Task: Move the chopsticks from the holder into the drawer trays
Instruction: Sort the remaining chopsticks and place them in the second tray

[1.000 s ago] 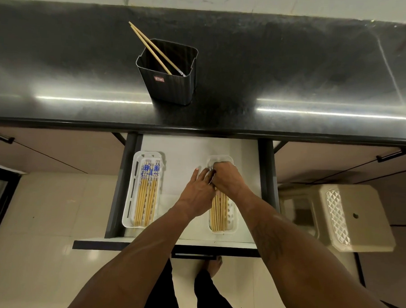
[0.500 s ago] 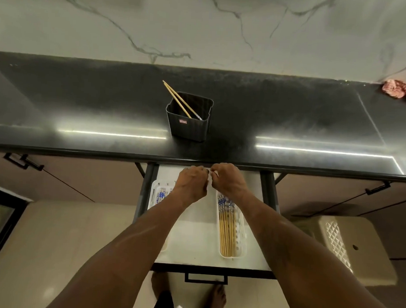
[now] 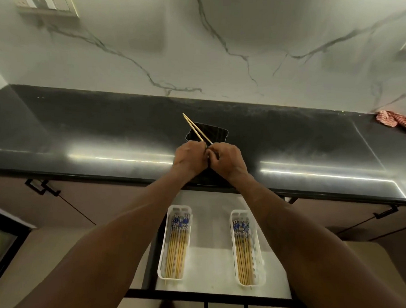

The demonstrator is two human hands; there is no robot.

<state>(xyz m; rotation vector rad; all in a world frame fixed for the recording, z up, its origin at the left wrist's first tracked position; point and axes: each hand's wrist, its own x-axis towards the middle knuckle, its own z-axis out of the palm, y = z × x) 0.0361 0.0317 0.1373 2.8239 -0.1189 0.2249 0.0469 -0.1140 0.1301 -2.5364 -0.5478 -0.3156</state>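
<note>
You have no text, label, brand or number here that can be read. The blue markings on the chopsticks [image 3: 178, 221] in your two drawer trays [image 3: 162, 257] are too small to tell as writing or pattern. The front of the holder [image 3: 218, 133] is hidden behind your left hand [image 3: 190, 159] and right hand [image 3: 228, 162]. The switch plate [image 3: 44, 1] on the wall shows no legible lettering.
</note>
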